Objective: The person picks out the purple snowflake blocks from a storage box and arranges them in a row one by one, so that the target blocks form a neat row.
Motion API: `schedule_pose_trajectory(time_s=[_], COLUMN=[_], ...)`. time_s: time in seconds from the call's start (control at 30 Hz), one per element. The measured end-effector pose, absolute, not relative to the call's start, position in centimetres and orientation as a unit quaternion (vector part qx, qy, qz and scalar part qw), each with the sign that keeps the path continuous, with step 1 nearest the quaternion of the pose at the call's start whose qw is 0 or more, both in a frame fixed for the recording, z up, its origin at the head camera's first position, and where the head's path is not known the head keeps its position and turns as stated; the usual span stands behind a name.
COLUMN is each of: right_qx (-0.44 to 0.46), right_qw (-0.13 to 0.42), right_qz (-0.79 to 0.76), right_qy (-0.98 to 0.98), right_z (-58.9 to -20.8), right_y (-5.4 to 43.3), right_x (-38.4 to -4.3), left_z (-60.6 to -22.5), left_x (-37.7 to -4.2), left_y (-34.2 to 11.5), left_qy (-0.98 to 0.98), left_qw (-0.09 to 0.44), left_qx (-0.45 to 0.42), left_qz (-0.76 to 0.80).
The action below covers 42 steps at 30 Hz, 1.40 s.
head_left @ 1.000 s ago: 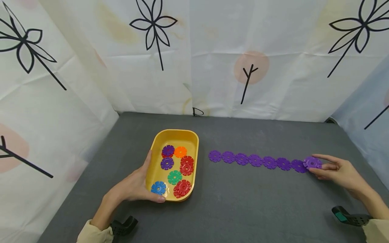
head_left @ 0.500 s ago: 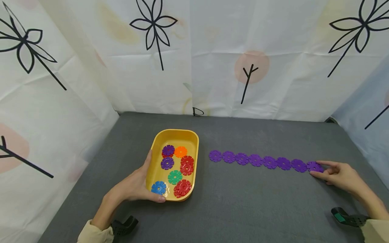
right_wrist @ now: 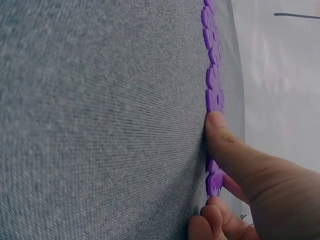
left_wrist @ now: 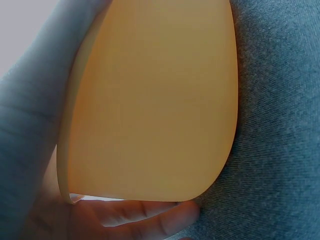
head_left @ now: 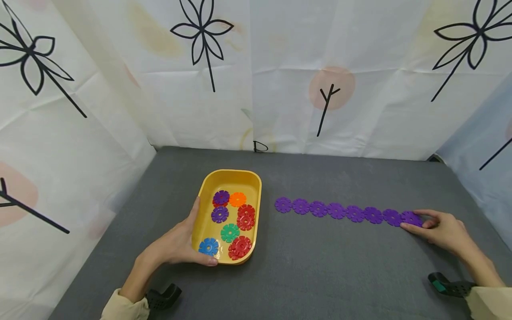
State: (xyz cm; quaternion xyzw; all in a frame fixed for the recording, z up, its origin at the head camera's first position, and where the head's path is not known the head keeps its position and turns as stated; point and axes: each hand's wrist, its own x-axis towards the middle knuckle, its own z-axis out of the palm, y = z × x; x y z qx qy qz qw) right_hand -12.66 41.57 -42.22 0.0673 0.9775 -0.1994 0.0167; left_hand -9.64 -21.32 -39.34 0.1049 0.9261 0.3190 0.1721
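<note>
My left hand (head_left: 178, 243) grips a yellow tray (head_left: 230, 180) by its left side, thumb at the near corner. In the left wrist view the tray's side (left_wrist: 155, 100) fills the middle, with fingers (left_wrist: 150, 220) along one end. Purple flower-shaped plastic discs (head_left: 337, 211) form a row on the right part of the table. Its rightmost disc (head_left: 410, 217) lies at the table surface, pinched between thumb and fingers of my right hand (head_left: 446, 231). From the right wrist the row is seen edge-on, the thumb (right_wrist: 220, 132) across one disc's near edge.
Several flower discs lie in the tray: red (head_left: 240, 247), green (head_left: 230, 233), blue (head_left: 209, 246), orange (head_left: 238, 199) and purple (head_left: 220, 214). Grey cloth (head_left: 320, 271) covers the table. White patterned curtains (head_left: 280, 89) stand behind it and at both sides.
My right hand has lowered the last purple disc from above the row's end to the table, then shifted it slightly left against its neighbour. The left hand and tray stay in place.
</note>
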Motion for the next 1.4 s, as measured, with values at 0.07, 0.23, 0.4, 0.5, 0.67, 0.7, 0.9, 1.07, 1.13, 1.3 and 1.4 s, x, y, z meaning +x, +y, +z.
schedule_pose_trajectory(time_s=[0.07, 0.23, 0.4, 0.5, 0.67, 0.7, 0.9, 1.07, 1.13, 1.3, 1.4], right_qx=[0.076, 0.090, 0.074, 0.068, 0.058, 0.056, 0.053, 0.022, 0.000, -0.054, -0.081], right_qw=[0.018, 0.023, 0.017, 0.012, 0.001, 0.001, -0.009, -0.016, -0.018, -0.047, -0.049], right_qz=[-0.206, -0.214, -0.200, -0.198, -0.198, -0.197, -0.187, -0.202, -0.218, -0.253, -0.275], right_qy=[0.975, 0.972, 0.977, 0.978, 0.979, 0.979, 0.981, 0.979, 0.976, 0.965, 0.957], right_z=[-42.2, -42.0, -42.0, -41.9, -42.0, -41.9, -41.2, -39.8, -39.3, -37.9, -37.1], right_y=[41.6, 41.8, 41.7, 41.4, 41.1, 41.1, 40.5, 38.4, 37.2, 33.8, 31.6], right_x=[-12.7, -12.6, -12.7, -12.8, -12.8, -12.8, -13.0, -13.5, -13.8, -14.4, -14.9], left_z=[-39.4, -39.4, -39.4, -39.4, -39.5, -39.5, -39.6, -39.6, -39.6, -39.6, -39.6], left_x=[-9.6, -9.6, -9.6, -9.6, -9.6, -9.6, -9.6, -9.6, -9.6, -9.6, -9.7], left_y=[-21.3, -21.3, -21.3, -21.3, -21.4, -21.4, -21.4, -21.3, -21.3, -21.3, -21.3], left_qy=[0.926, 0.928, 0.928, 0.928, 0.926, 0.925, 0.925, 0.925, 0.926, 0.926, 0.925], left_qw=[0.171, 0.169, 0.167, 0.165, 0.167, 0.168, 0.167, 0.169, 0.170, 0.169, 0.169], left_qx=[0.105, 0.106, 0.105, 0.105, 0.105, 0.105, 0.107, 0.101, 0.100, 0.099, 0.100], left_qz=[0.319, 0.316, 0.315, 0.316, 0.322, 0.324, 0.325, 0.324, 0.322, 0.323, 0.324])
